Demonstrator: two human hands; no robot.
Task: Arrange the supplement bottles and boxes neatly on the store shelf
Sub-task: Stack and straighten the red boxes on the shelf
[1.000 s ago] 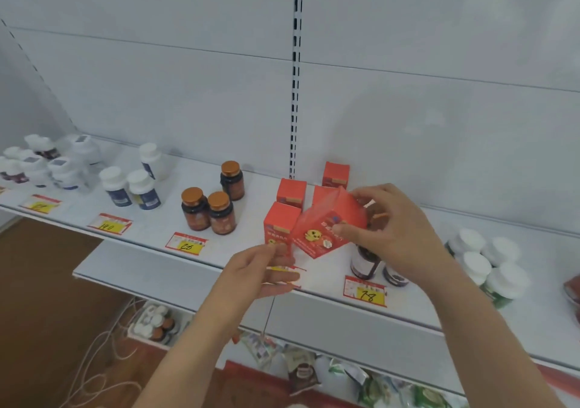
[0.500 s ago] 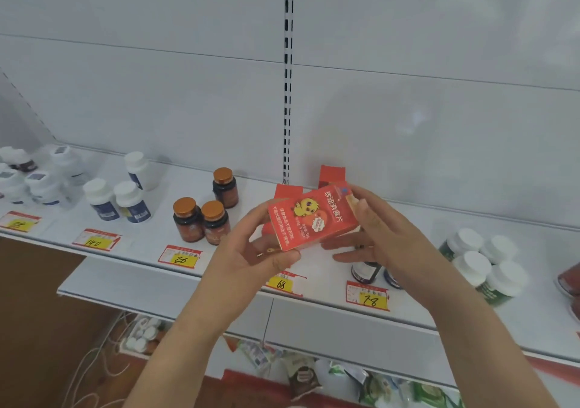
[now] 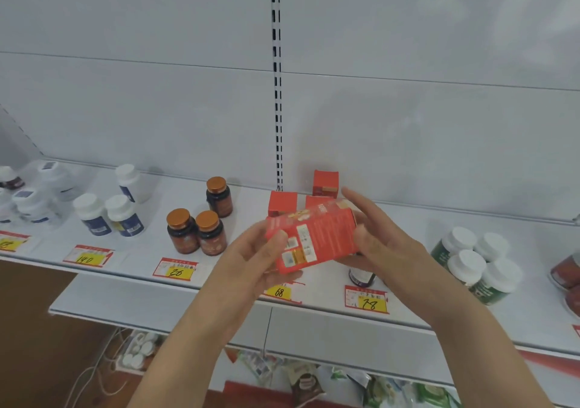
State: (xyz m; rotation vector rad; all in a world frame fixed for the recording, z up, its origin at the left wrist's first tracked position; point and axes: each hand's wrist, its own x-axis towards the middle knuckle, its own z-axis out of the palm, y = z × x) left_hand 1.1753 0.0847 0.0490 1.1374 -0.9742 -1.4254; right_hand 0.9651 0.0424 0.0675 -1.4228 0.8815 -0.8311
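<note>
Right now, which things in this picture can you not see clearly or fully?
Head view only:
- Dark bottle above the 78 tag: mostly hidden by the right hand.
- Red box, held in both hands: its print is blurred.
- Red boxes on the shelf: partly hidden behind the held box.
- Red-brown containers: cut off by the right edge.
- The left hand covers part of the 68 tag.

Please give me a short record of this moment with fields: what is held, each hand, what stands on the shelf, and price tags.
held: red box, tilted, above the shelf front
left hand: grips the box's left end
right hand: holds its right end
behind: three red boxes standing
left: three amber bottles, white-capped blue-label bottles
right: green bottles
price tags: 140, 68, 78
</note>
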